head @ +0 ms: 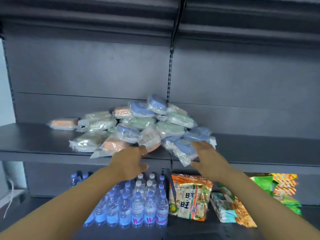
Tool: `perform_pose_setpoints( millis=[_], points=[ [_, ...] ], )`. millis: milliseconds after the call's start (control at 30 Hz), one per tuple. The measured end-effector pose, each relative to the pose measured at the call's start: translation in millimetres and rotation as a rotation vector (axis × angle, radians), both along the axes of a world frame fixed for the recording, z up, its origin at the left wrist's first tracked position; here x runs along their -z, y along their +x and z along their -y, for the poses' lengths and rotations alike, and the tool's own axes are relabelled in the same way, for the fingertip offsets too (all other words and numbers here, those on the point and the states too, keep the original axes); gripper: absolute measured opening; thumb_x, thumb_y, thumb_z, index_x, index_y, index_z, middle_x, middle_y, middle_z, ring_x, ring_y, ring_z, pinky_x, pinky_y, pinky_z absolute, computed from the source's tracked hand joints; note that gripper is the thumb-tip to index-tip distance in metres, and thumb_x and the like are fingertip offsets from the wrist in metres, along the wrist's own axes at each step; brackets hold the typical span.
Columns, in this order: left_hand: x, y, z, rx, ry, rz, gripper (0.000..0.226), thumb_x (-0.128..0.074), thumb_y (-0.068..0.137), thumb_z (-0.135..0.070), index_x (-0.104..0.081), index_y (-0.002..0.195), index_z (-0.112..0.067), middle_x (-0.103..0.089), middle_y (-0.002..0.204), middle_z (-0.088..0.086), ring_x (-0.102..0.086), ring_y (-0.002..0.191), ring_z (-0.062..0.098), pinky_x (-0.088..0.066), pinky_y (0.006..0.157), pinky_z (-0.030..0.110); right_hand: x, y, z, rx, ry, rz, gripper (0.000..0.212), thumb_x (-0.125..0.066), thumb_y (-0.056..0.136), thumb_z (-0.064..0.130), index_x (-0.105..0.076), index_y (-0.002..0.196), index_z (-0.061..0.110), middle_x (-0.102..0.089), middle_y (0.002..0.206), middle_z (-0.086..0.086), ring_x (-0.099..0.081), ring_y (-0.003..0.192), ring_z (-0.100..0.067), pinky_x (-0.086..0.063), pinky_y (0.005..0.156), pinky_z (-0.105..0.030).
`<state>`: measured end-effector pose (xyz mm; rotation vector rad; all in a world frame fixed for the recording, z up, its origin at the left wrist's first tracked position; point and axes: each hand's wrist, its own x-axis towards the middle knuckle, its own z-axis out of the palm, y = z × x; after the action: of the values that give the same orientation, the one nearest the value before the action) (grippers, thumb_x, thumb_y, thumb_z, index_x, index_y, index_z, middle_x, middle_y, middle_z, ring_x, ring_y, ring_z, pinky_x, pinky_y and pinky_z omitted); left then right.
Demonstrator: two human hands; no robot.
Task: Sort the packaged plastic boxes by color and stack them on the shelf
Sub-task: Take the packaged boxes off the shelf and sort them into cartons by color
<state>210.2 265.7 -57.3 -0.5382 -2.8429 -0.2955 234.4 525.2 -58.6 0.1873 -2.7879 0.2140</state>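
A dark metal shelf (pixel 34 141) carries a loose heap of plastic boxes (pixel 138 123), each sealed in a clear crinkly bag, in orange, pale green and blue, all mixed together. Taking that heap as the landmark: one orange box (pixel 64 123) lies alone just left of it, blue boxes sit on its top and along its right front edge, and green ones fill its middle and left. The left hand (pixel 131 163) reaches toward the front centre of the heap, fingers spread and relaxed, fingertips close to an orange box (pixel 114 144) at the front; whether they touch it is hard to tell, as the picture is soft there. The right hand (pixel 206 158) is at the heap's right front corner, thumb below and fingers above a blue box (pixel 185 149) that overhangs the shelf edge, apparently starting to pinch it. The boxes look light and stiff, but their wrapping looks loose and slippery, so a grip across the hard body of a box should hold better than a grip on the bag's slack edge. Below the heap, on a lower shelf, stand water bottles (pixel 136 203) and snack packets (pixel 189 196).
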Motion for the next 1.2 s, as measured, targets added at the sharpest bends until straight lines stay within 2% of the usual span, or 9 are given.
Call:
perform_pose_setpoints(
  millis=[267,400,533,667,767,900,1000,1100,1200],
  points=[
    [-45,-54,-36,0.007,0.056,-0.192,0.045,-0.059,0.088,-0.036,-0.044,0.13,-0.025,-0.058,0.123,-0.003,-0.055,0.111,0.02,-0.048,0.088,0.035,-49,-86,-38,-0.019,-0.136,-0.063,0.061,-0.06,0.086,0.03,-0.035,0.141,0.017,-0.045,0.136,-0.013,-0.044,0.123,-0.031,-0.042,0.098,-0.042],
    [-61,-96,-55,0.003,0.024,-0.2,0.051,-0.058,0.088,-0.04,-0.042,0.133,-0.022,-0.054,0.129,0.002,-0.05,0.118,0.023,-0.043,0.09,0.033,-66,-129,-45,-0.023,-0.202,-0.01,0.074,-0.06,0.09,0.03,-0.02,0.15,0.016,-0.031,0.15,-0.011,-0.033,0.136,-0.027,-0.028,0.106,-0.028],
    [-66,-146,-71,0.019,-0.017,-0.154,0.058,-0.058,0.086,-0.048,-0.041,0.134,-0.019,-0.054,0.127,0.003,-0.05,0.115,0.025,-0.042,0.091,0.036,-70,-175,-47,-0.005,-0.252,0.05,0.081,-0.064,0.089,0.032,-0.014,0.151,0.018,-0.025,0.154,-0.005,-0.029,0.138,-0.022,-0.026,0.104,-0.021],
    [-63,-188,-81,0.044,-0.002,-0.048,0.067,-0.058,0.084,-0.053,-0.037,0.137,-0.017,-0.052,0.131,0.003,-0.05,0.118,0.024,-0.042,0.096,0.037,-66,-213,-48,0.036,-0.185,0.087,0.094,-0.074,0.076,0.019,-0.017,0.15,0.022,-0.031,0.149,-0.008,-0.031,0.135,-0.027,-0.03,0.107,-0.027],
    [-57,-209,-87,0.096,0.079,0.085,0.081,-0.06,0.08,-0.06,-0.031,0.143,-0.019,-0.043,0.143,0.002,-0.046,0.126,0.023,-0.038,0.104,0.039,-62,-232,-52,0.009,-0.136,0.088,0.1,-0.081,0.067,0.021,-0.023,0.149,0.022,-0.031,0.15,-0.005,-0.031,0.137,-0.027,-0.033,0.11,-0.034],
    [-49,-227,-94,0.124,0.065,0.114,0.101,-0.063,0.072,-0.067,-0.017,0.15,-0.022,-0.035,0.15,0.0,-0.041,0.131,0.024,-0.036,0.107,0.041,-59,-240,-51,-0.046,-0.13,0.023,0.08,-0.079,0.067,0.012,-0.044,0.138,0.021,-0.055,0.131,-0.001,-0.055,0.112,-0.019,-0.044,0.091,-0.023],
    [-48,-233,-97,0.111,0.143,0.124,0.103,-0.073,0.069,-0.058,-0.021,0.147,-0.016,-0.04,0.145,0.003,-0.043,0.129,0.025,-0.039,0.104,0.036,-59,-237,-49,-0.059,-0.143,-0.065,0.066,-0.077,0.067,0.008,-0.054,0.128,0.019,-0.062,0.118,0.001,-0.056,0.094,-0.011,-0.04,0.077,-0.016],
    [-52,-231,-99,0.123,0.21,0.166,0.095,-0.079,0.068,-0.048,-0.027,0.139,-0.013,-0.044,0.139,0.005,-0.044,0.126,0.025,-0.041,0.1,0.032,-60,-229,-48,-0.028,-0.126,-0.176,0.058,-0.073,0.066,0.008,-0.059,0.121,0.017,-0.065,0.112,0.0,-0.058,0.091,-0.015,-0.045,0.076,-0.02],
    [-56,-226,-102,0.134,0.214,0.181,0.088,-0.08,0.068,-0.043,-0.029,0.134,-0.013,-0.047,0.132,0.005,-0.046,0.121,0.025,-0.042,0.091,0.03,-66,-218,-53,0.021,-0.172,-0.275,0.055,-0.071,0.067,0.01,-0.06,0.12,0.017,-0.065,0.112,-0.001,-0.059,0.097,-0.02,-0.051,0.085,-0.032]
  ],
)
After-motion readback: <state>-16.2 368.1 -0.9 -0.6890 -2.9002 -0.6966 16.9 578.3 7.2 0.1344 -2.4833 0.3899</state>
